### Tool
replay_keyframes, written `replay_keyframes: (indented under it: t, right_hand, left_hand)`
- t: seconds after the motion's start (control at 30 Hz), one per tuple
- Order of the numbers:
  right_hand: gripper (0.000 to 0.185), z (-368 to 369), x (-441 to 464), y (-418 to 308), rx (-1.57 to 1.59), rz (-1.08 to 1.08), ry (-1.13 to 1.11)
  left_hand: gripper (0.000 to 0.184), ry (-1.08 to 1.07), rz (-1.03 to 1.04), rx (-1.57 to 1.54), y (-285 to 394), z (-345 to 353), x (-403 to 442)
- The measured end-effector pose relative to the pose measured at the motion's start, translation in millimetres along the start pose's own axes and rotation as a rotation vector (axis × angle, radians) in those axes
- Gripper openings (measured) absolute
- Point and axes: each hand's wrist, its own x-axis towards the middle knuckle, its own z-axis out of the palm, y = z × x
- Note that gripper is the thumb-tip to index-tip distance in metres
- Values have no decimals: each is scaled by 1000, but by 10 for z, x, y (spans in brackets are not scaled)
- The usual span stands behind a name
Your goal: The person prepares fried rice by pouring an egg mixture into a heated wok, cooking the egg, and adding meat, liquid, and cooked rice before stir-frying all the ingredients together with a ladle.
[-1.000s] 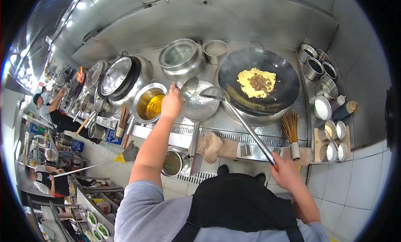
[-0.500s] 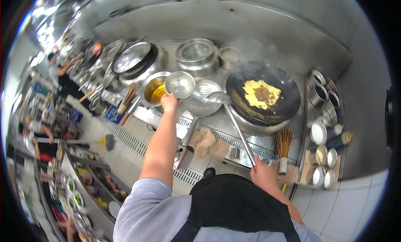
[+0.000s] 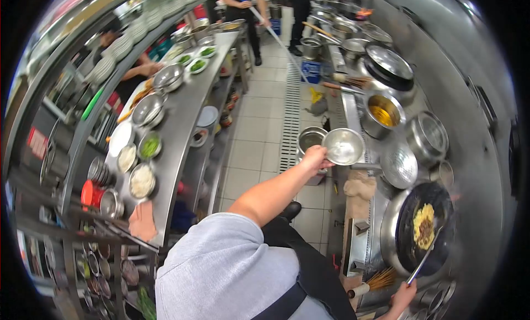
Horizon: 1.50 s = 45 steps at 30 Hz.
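Egg, a yellow mass topped with brown crumbled bits (image 3: 423, 223), lies in the round black metal wok (image 3: 407, 231) on the stove. From where I stand, the person's right hand (image 3: 404, 295) is wrapped around the end of a long-handled metal ladle (image 3: 424, 259), which reaches into the wok just beside the egg. The left hand (image 3: 316, 159) grips the rim of a shallow, round, silvery metal bowl (image 3: 343, 146), held out by the stove's front edge. Near that bowl I see a round, perforated steel strainer (image 3: 399, 165), a crumpled beige cloth (image 3: 360, 187) and a steel pot of golden liquid (image 3: 382, 115). A tan bristled brush (image 3: 381, 278) lies near the right hand.
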Motion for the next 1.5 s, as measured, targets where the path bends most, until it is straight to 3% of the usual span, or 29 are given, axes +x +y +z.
replay_keyframes:
  t: [0.1,0.13,0.23,0.33,0.4,0.43,0.47,0.5,0.53,0.57,0.63,0.67,0.7,0.8,0.93,0.97,1.0,1.03,1.07,1.1,1.17,1.23,1.27,1.3,1.37,1.43,1.5]
  right_hand:
    - [7,88,175,476,180,-129,-176]
    - [10,66,187,551,165,-124,-200]
    - [21,-26,123,714,-38,-98,-170]
    - [32,-2,132,1074,-272,-135,-149]
    - [40,149,376,1969,-514,-308,-177]
    - [44,392,629,2930,-834,-703,-184]
    - [39,287,476,1974,-564,-308,-181]
    - [33,319,366,1280,-442,-150,-153]
    - [28,368,261,717,-356,-34,-132]
    - [23,407,162,317,-295,53,-109]
    - [12,402,-31,-234,-216,213,-66]
    - [8,366,-145,-496,-199,276,-49]
    - [8,296,-115,-322,-210,301,-30]
    - [40,20,332,412,-440,-99,24]
    - [50,-188,-172,-177,-242,15,-84]
    - [50,-292,-299,-195,-164,39,-148]
    - [52,-210,-574,-731,-184,28,-163]
    - [53,-241,-654,-704,-197,58,-134]
    - [52,-184,-786,-1003,-260,51,-136]
    - [53,-198,-742,-893,-247,60,-156]
    - [51,-118,-594,-543,-380,7,-51]
    - [51,-50,-306,-145,-452,-125,67]
    - [50,18,-312,-603,-233,160,50]
    - [48,112,-151,-471,-116,272,114]
    - [45,363,113,-329,-117,237,247]
    - [40,627,376,-299,62,301,226]
    - [45,544,355,-451,39,240,35]
  left_hand:
    - [21,151,53,-62,179,-891,-111]
    - [22,168,96,-80,278,-1239,-186]
    - [17,540,248,-145,767,-1851,-690]
    - [18,675,370,-153,1104,-2847,-562]
    - [19,801,481,-181,1462,-3192,-495]
    - [19,809,485,-220,1629,-3432,-384]
    - [19,795,497,-201,1773,-3646,-286]
    - [18,852,524,-225,1947,-3771,-186]
    - [16,934,528,-208,2104,-3962,-53]
    - [15,875,580,-224,2258,-4062,-8]
    - [15,939,523,-217,2534,-4336,166]
    - [16,943,606,-248,2580,-4417,234]
    - [18,938,571,-223,2639,-4624,351]
    - [22,997,529,-294,2737,-4849,448]
    - [26,1029,580,-402,2786,-5130,485]
    - [32,872,771,-462,2704,-5223,504]
    - [36,853,674,-305,2645,-5432,474]
    - [41,694,650,-370,2615,-5578,473]
    - [46,753,549,-347,2596,-5313,369]
    - [54,574,400,-232,2586,-5235,280]
    - [61,598,374,-234,2405,-4712,265]
    - [51,542,257,-160,2055,-4184,305]
    - [46,400,192,-43,1797,-4082,421]
    - [42,274,141,66,1572,-3917,530]
    - [37,181,42,166,1038,-2992,492]
    - [35,66,-56,283,557,-1986,288]
    - [33,-218,-135,474,173,-1186,114]
